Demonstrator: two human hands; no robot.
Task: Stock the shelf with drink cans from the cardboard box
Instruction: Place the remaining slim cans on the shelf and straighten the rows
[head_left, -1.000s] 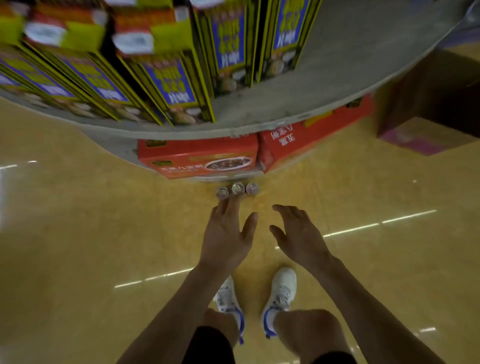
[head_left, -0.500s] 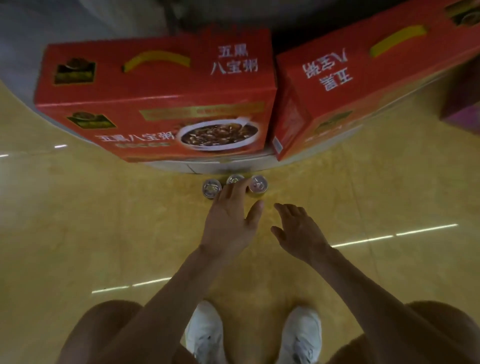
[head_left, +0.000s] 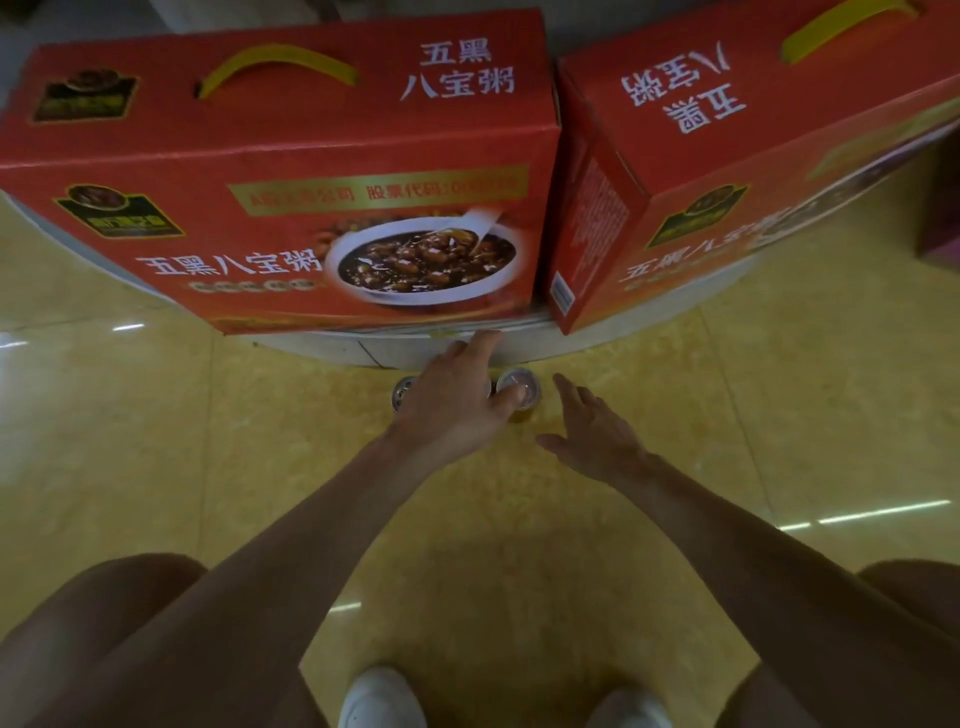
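Note:
A short row of cans stands on the yellow floor at the foot of the shelf base. My left hand lies over the row with fingers stretched forward; its thumb touches the lid of the right can, and only the edge of the left can shows past the hand. What is under the palm is hidden. My right hand hovers just right of the cans, fingers spread, holding nothing.
Two red cardboard cartons, one on the left and one on the right, sit on the curved grey shelf base. A purple box edge shows at far right. My knees and white shoes are at the bottom.
I have crouched lower, so the cartons and cans loom larger. My left hand moved forward over the cans and now covers the middle one; my right hand came closer to the row.

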